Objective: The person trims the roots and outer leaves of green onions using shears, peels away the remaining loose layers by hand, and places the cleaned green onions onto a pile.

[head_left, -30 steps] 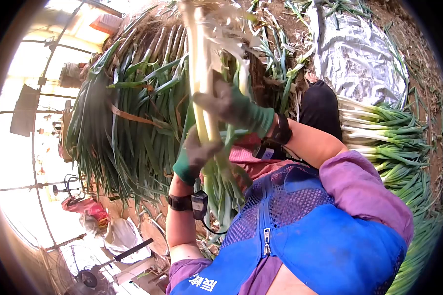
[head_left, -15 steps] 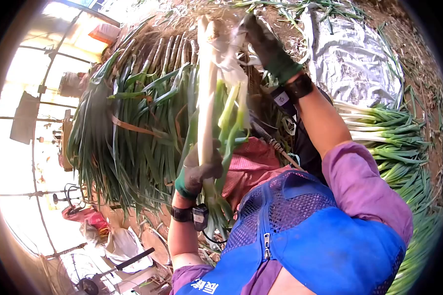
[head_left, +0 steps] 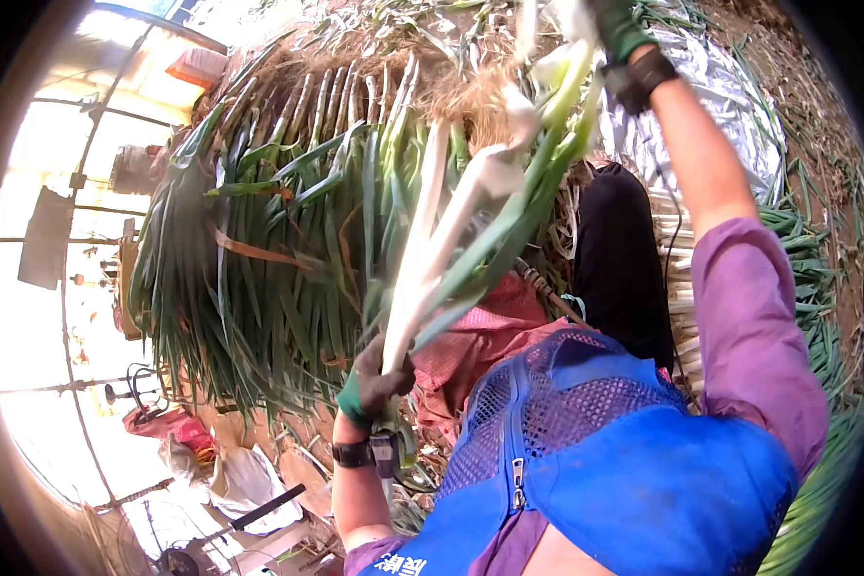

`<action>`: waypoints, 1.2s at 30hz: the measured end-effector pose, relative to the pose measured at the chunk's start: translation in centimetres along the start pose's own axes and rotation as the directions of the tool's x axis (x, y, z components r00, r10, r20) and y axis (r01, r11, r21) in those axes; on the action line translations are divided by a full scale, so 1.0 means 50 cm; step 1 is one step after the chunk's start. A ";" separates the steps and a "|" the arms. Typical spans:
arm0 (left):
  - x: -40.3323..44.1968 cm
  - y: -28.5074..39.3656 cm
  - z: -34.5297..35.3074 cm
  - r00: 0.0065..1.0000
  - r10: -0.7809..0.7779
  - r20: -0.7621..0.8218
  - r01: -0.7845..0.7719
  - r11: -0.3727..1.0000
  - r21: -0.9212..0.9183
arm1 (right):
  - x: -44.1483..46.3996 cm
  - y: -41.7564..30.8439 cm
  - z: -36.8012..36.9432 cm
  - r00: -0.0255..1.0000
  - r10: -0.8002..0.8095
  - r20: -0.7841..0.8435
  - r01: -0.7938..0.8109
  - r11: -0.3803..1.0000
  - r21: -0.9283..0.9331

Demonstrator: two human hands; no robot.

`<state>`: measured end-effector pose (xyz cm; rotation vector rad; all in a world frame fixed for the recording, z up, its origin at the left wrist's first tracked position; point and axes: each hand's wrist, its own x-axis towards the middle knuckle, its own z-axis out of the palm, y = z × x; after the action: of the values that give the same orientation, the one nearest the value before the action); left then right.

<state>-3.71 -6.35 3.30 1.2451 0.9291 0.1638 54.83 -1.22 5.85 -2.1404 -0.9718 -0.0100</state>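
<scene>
Dark-gloved with a green cuff, my left hand (head_left: 382,379) is closed round the lower part of a green onion (head_left: 456,226). Its white stalks point up toward the far side, with shaggy roots at the top end. A strip of peeled green onion leaf (head_left: 557,130) stretches from beside the stalks up to my right hand (head_left: 616,24). That hand, also gloved, is smeared by motion at the top edge and appears closed on the strip's whitish end; its fingertips are hidden.
A large heap of unpeeled green onions (head_left: 259,230) lies at left, roots away from me. White sheeting (head_left: 720,115) covers ground at right, with cleaned green onions (head_left: 811,259) below it. My black-clad knee (head_left: 624,259) and a pink sack (head_left: 470,336) are close by.
My right hand has swung up and to the right, drawing the leaf strip away from the stalks. The onion now leans rightward, and my left hand has dropped slightly.
</scene>
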 end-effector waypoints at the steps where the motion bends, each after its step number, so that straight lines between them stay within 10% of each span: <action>1: -0.011 -0.016 -0.007 0.999 0.009 -0.053 -0.010 1.000 -0.005 | 0.019 0.033 -0.025 0.995 -0.003 -0.100 0.008 0.998 0.055; 4: -0.016 -0.047 -0.031 0.991 -0.033 -0.127 0.030 0.999 -0.024 | 0.030 0.086 -0.065 0.987 -0.027 -0.160 0.049 0.990 0.133; 10: 0.087 -0.031 0.018 0.989 0.113 -0.095 -0.118 0.992 -0.048 | -0.077 0.072 0.057 0.871 -0.215 0.442 0.235 0.972 0.010; 13: 0.108 -0.021 0.045 0.968 0.188 -0.166 -0.176 0.981 0.085 | -0.170 0.045 0.198 0.678 -0.485 0.553 0.287 0.867 0.409; 15: 0.111 -0.005 0.062 0.950 0.216 -0.227 -0.160 0.957 0.243 | -0.257 -0.021 0.233 0.671 -0.574 0.469 -0.008 0.627 0.779; 18: 0.104 0.006 0.076 0.928 0.232 -0.292 -0.141 0.943 0.302 | -0.288 -0.095 0.184 0.720 -0.484 0.497 0.237 0.845 0.480; 20: 0.096 0.012 0.070 0.910 0.249 -0.331 -0.121 0.925 0.361 | -0.290 -0.166 0.078 0.799 -0.082 0.596 -0.095 0.961 0.260; 21: 0.091 0.012 0.067 0.901 0.255 -0.352 -0.108 0.916 0.386 | -0.225 -0.064 0.180 0.868 -0.371 0.331 0.241 0.896 0.372; 24: 0.069 0.003 0.066 0.895 0.264 -0.360 -0.109 0.911 0.399 | -0.099 -0.006 0.122 0.965 0.131 0.225 -0.253 0.675 0.693; 29: 0.093 -0.034 0.070 0.802 0.425 -0.420 -0.037 0.737 0.675 | -0.125 -0.079 0.065 0.879 -0.246 0.408 0.172 0.963 0.208; 33: 0.121 -0.039 0.083 0.704 0.656 -0.272 0.001 0.383 0.924 | -0.206 -0.084 0.195 0.737 -0.217 0.640 -0.295 0.749 0.593; 35: 0.129 -0.043 0.086 0.671 0.688 -0.277 0.048 0.332 0.942 | -0.219 -0.108 0.232 0.782 -0.292 0.551 0.022 0.896 0.443; 36: 0.132 -0.043 0.086 0.654 0.704 -0.277 0.071 0.307 0.949 | -0.233 -0.128 0.220 0.789 -0.260 0.557 -0.064 0.867 0.494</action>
<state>2.64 -6.47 -1.86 2.6304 1.4488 0.5441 39.29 1.12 -1.27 -1.6125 -1.2846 0.8474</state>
